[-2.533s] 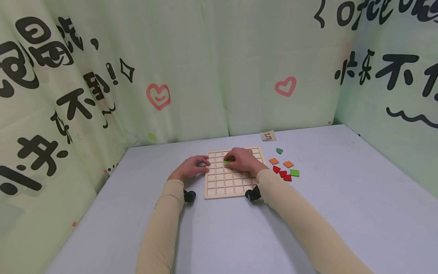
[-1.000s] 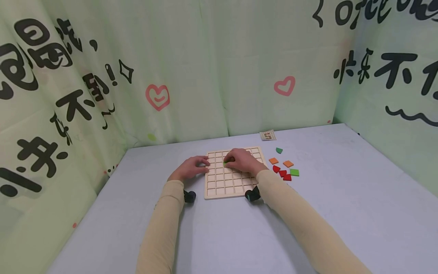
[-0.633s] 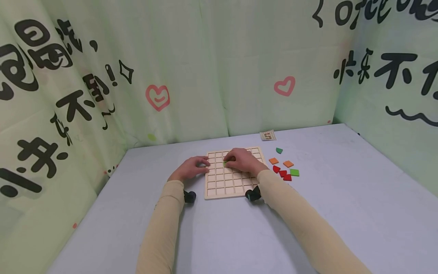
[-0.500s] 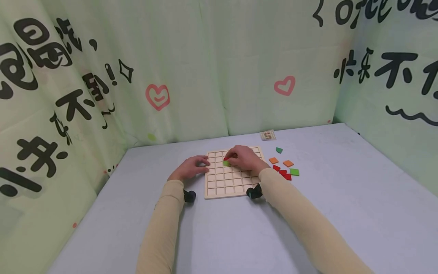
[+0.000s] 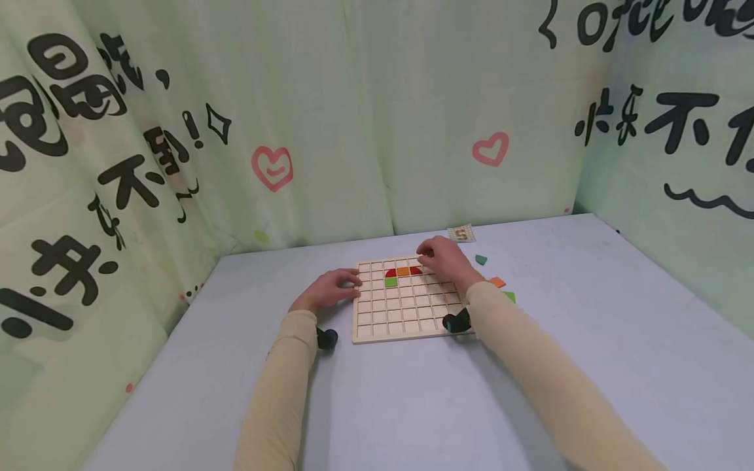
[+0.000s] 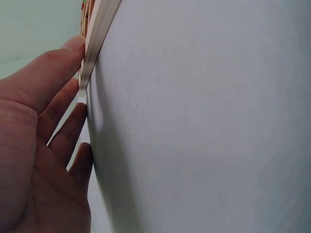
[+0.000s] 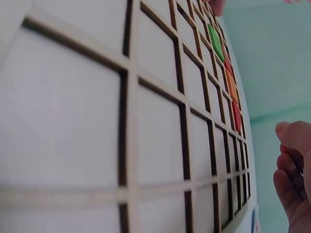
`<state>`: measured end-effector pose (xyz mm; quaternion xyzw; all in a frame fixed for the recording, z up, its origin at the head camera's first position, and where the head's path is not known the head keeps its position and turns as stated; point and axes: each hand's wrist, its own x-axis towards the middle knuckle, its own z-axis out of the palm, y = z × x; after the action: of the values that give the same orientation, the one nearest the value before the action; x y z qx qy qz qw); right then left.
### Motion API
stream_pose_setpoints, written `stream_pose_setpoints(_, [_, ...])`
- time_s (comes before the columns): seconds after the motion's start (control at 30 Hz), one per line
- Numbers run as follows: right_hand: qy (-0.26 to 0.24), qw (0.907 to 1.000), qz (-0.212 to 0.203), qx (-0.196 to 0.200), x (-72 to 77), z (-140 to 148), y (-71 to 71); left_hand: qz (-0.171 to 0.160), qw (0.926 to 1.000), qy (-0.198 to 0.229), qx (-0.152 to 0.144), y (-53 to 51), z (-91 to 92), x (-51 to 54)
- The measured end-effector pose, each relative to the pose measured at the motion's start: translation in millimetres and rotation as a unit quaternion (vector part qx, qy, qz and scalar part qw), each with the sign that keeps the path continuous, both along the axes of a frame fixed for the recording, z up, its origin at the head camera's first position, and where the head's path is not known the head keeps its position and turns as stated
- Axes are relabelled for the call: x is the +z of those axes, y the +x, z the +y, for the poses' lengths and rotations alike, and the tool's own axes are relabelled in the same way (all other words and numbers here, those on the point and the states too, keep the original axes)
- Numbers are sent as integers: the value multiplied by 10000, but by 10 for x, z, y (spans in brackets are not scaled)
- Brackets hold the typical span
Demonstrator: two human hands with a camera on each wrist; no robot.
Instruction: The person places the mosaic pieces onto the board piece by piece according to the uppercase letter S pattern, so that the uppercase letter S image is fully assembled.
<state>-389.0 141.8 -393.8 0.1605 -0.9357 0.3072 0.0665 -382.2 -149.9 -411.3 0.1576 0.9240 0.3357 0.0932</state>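
Observation:
A wooden grid board (image 5: 377,320) lies flat on the table. In its cells sit a red curved-edge tile (image 5: 391,273), an orange square tile (image 5: 403,271), another red tile (image 5: 415,270) and, below the first, a light green square tile (image 5: 391,282). My left hand (image 5: 331,288) rests at the board's left side, thumb touching the edge and fingers relaxed, as the left wrist view shows. My right hand (image 5: 446,260) is over the board's upper right part, fingers loosely bent, nothing visible between thumb and fingers (image 7: 290,179).
Right of the board lie a dark green tile (image 5: 481,260), an orange tile (image 5: 497,282) and a light green tile (image 5: 510,296), partly behind the right sleeve. A small patterned card (image 5: 461,233) lies near the table's back edge, before a pale green curtain (image 5: 330,98).
My right hand has let go at the row of tiles and moved right and away, uncovering the red, orange and green tiles on the board. The left hand has stayed put.

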Motion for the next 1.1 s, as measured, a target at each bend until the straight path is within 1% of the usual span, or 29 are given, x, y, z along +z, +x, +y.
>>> stream_pose_setpoints(0.2, [-114,9976,37,-684,39,330,15,-1,10000,-24,-16,13,5,-9])
stream_pose_setpoints(0.27, [-173,9960,-61,-870,43,422,18,-24,10000,-31,-16,17,2,-10])
stream_pose_setpoints(0.4, [-37,9941,-231,-1058,52,562,20,-22,10000,-16,8,27,-10,-7])
stream_pose_setpoints(0.53, [111,9906,-515,-1259,36,677,27,5,10000,2,7,24,-12,-3])
stream_pose_setpoints(0.67, [45,9857,-741,-1512,-5,778,31,-16,10000,10,17,17,-5,-1])
stream_pose_setpoints(0.9, [43,9817,-853,-1704,-30,867,62,23,10000,15,4,2,-5,-1])
stream_pose_setpoints(1.1, [245,9800,-1073,-1660,-57,883,101,66,9999,27,-72,12,-7,0])
